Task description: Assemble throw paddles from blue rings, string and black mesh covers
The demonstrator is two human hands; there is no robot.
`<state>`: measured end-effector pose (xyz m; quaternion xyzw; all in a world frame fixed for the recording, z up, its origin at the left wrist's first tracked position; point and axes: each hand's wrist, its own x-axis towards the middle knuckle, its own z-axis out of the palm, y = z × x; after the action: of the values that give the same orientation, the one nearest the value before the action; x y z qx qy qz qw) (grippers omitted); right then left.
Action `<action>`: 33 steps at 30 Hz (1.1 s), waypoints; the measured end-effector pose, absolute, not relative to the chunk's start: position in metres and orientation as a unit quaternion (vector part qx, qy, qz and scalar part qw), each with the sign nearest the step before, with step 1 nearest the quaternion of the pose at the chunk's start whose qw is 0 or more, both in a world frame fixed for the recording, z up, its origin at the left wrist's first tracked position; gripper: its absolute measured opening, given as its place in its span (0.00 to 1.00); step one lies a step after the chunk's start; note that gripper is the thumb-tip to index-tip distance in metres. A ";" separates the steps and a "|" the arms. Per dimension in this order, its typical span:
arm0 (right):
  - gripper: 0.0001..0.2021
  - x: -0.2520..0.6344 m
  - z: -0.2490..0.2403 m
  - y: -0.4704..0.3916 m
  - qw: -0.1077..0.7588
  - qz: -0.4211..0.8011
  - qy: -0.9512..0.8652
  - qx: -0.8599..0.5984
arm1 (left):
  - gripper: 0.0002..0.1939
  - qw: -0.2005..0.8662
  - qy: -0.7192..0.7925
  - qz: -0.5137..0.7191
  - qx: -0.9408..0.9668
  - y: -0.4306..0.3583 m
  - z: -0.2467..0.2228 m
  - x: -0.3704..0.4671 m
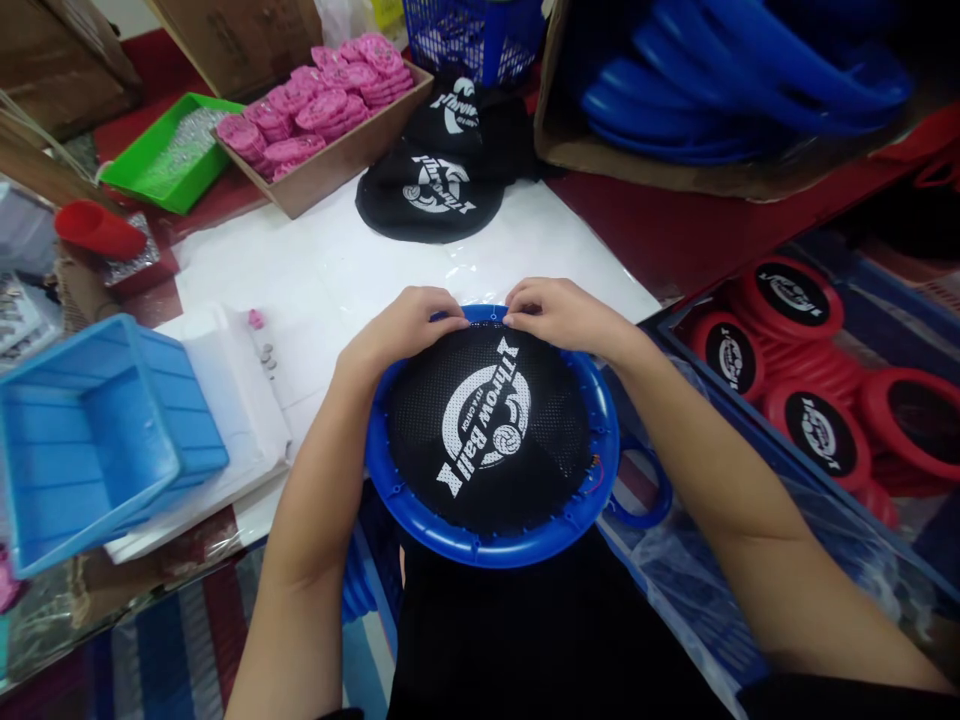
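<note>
A round blue plastic ring (495, 552) leans on the front edge of the white-covered table, close to my body. Inside it lies a black mesh disc (420, 410) printed "Throw Ball" in white. My left hand (412, 322) pinches the mesh edge at the far rim, left of a small peg. Just across from it, my right hand (562, 312) pinches the same edge, its fingertips against the rim. Small pegs stand along the ring's inner side, and a thin reddish wire (596, 475) shows at the right. A blue loop handle (664, 490) sticks out at the lower right.
Black printed mesh pieces (442, 200) lie ahead. Pink parts fill a cardboard tray (296, 205), beside a green tray (180, 185) of small metal bits. A blue bin (150, 400) stands left. Blue rings (712, 90) fill a box; red discs (817, 430) sit in a crate at right.
</note>
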<state>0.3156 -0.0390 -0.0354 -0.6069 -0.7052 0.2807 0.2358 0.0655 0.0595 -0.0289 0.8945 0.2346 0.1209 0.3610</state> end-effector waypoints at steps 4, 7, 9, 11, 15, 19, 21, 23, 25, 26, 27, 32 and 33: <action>0.09 0.314 -0.035 -0.041 0.233 0.287 -0.710 -0.600 | 0.11 0.403 0.221 0.105 0.882 0.062 -0.028 0.060; 0.09 0.314 -0.035 -0.041 0.230 0.289 -0.713 -0.597 | 0.11 0.433 0.209 0.088 0.872 0.063 -0.026 0.055; 0.08 0.315 -0.036 -0.041 0.231 0.290 -0.712 -0.596 | 0.11 0.447 0.207 0.082 0.866 0.064 -0.025 0.053; 0.08 0.316 -0.035 -0.041 0.233 0.292 -0.711 -0.596 | 0.11 0.452 0.213 0.082 0.862 0.064 -0.024 0.052; 0.07 0.315 -0.028 -0.042 0.219 0.308 -0.707 -0.598 | 0.10 0.442 0.233 0.078 0.863 0.062 -0.023 0.053; 0.06 0.302 -0.020 -0.046 0.257 0.290 -0.709 -0.589 | 0.09 0.430 0.259 0.069 0.862 0.059 -0.021 0.055; 0.07 0.292 -0.019 -0.047 0.272 0.266 -0.729 -0.569 | 0.09 0.429 0.269 0.068 0.859 0.058 -0.021 0.056; 0.08 0.283 -0.022 -0.046 0.268 0.253 -0.744 -0.557 | 0.09 0.430 0.280 0.071 0.855 0.057 -0.021 0.057; 0.07 0.279 -0.025 -0.044 0.262 0.255 -0.745 -0.558 | 0.08 0.432 0.290 0.075 0.851 0.056 -0.022 0.057; 0.07 0.278 -0.026 -0.043 0.259 0.258 -0.744 -0.559 | 0.08 0.433 0.294 0.076 0.849 0.056 -0.022 0.058; 0.07 0.279 -0.027 -0.042 0.256 0.263 -0.742 -0.561 | 0.08 0.434 0.295 0.076 0.848 0.056 -0.023 0.058; 0.07 0.283 -0.024 -0.038 0.234 0.274 -0.756 -0.546 | 0.10 0.430 0.282 0.065 0.855 0.057 -0.022 0.057; 0.07 0.283 -0.024 -0.037 0.231 0.274 -0.761 -0.541 | 0.10 0.426 0.279 0.064 0.858 0.056 -0.021 0.057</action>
<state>0.2834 -0.0372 -0.0237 -0.5414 -0.7606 0.2737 0.2314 0.0575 0.0562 -0.0210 0.8581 0.2791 0.0639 0.4262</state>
